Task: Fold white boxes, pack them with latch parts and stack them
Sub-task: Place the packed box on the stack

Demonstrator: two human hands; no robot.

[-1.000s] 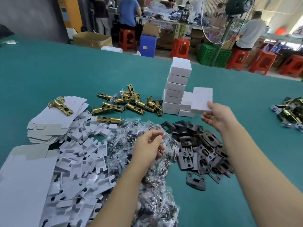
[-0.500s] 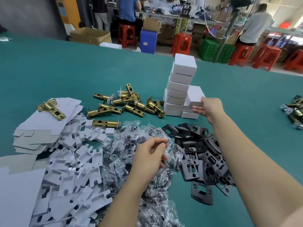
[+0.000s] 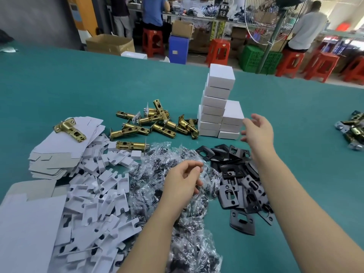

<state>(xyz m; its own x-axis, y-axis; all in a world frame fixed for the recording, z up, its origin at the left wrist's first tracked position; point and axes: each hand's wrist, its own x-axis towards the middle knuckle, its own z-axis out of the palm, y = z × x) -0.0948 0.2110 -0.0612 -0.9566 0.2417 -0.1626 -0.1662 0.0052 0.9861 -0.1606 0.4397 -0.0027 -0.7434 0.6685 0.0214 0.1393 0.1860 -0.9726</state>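
Observation:
Two stacks of folded white boxes stand on the green table: a tall stack [image 3: 217, 99] and a shorter one with a white box [image 3: 233, 113] on top. My right hand [image 3: 258, 129] hovers just right of the short stack, fingers spread and holding nothing. My left hand [image 3: 183, 180] hangs with loosely curled fingers over a heap of small clear screw bags [image 3: 167, 174]. Brass latch bolts [image 3: 157, 123] lie left of the stacks. Black strike plates [image 3: 240, 180] are spread below my right hand.
Flat white box blanks [image 3: 63, 142] with one brass latch [image 3: 70, 130] on them lie at the left, white card inserts [image 3: 94, 198] below them. More latch parts [image 3: 352, 131] sit at the right edge. Stools, crates and people stand beyond the table's far edge.
My right hand carried a white box to the short stack, set it on top and let go; it now sits just right of the stack. The left hand stayed over the bags.

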